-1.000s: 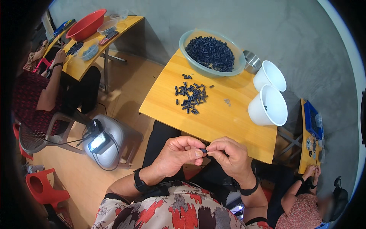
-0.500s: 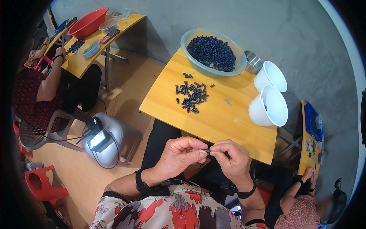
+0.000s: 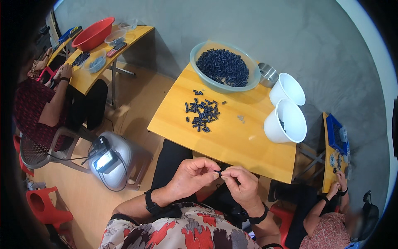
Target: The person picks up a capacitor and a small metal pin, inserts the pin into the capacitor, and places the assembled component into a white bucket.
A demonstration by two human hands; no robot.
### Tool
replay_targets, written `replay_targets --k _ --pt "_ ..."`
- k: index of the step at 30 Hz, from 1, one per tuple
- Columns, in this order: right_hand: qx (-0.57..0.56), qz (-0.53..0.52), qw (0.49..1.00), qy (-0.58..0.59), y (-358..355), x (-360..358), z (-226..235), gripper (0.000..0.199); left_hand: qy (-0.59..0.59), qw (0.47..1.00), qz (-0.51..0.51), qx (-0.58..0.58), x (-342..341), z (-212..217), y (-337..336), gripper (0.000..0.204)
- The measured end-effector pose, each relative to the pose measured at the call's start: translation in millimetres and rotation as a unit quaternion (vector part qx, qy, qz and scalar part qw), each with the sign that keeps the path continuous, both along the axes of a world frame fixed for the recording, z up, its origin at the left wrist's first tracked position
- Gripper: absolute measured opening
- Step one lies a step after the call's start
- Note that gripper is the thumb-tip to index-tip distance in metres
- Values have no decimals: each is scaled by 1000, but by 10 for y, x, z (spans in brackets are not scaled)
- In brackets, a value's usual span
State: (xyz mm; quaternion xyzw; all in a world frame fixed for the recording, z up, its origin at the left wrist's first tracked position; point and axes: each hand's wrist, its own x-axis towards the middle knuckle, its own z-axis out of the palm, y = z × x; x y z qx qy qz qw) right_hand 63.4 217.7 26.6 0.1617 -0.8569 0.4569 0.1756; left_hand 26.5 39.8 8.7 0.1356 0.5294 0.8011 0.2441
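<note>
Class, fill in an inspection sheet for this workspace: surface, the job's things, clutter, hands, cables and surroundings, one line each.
Surface: yellow wooden table, mostly bare near the person.
Job's things: small dark part pinched between both hands; loose pile of dark parts; clear bowl full of them.
Clutter: two white buckets tipped on their sides, small metal cup.
Hands: left hand and right hand meet fingertip to fingertip above the lap, both wrists with dark bands.
Cables: black cable by the grey device on the floor.
Surroundings: co-workers seated at neighbouring tables, red basin, red stool.
</note>
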Motion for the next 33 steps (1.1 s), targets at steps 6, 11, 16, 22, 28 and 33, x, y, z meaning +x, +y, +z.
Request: replay_targets --k 6,11,16,22,28,33 --pt "-30 6 999 -30 -43 69 -106 14 -51 998 -25 6 -1 -66 -24 17" --pt "-43 -2 997 -63 -39 78 -128 8 -61 996 -59 5 -32 -71 -9 18" --pt "-91 -33 991 -94 51 41 -91 6 -65 996 -47 32 -20 -61 8 21" --pt "-59 22 997 -51 46 -28 62 7 1 999 -21 36 -26 -115 15 24" --pt "-30 54 997 -56 22 -36 78 10 72 995 -8 -64 18 -40 26 23" --pt "34 81 995 -42 52 -53 93 14 97 990 -21 -105 17 -13 20 23"
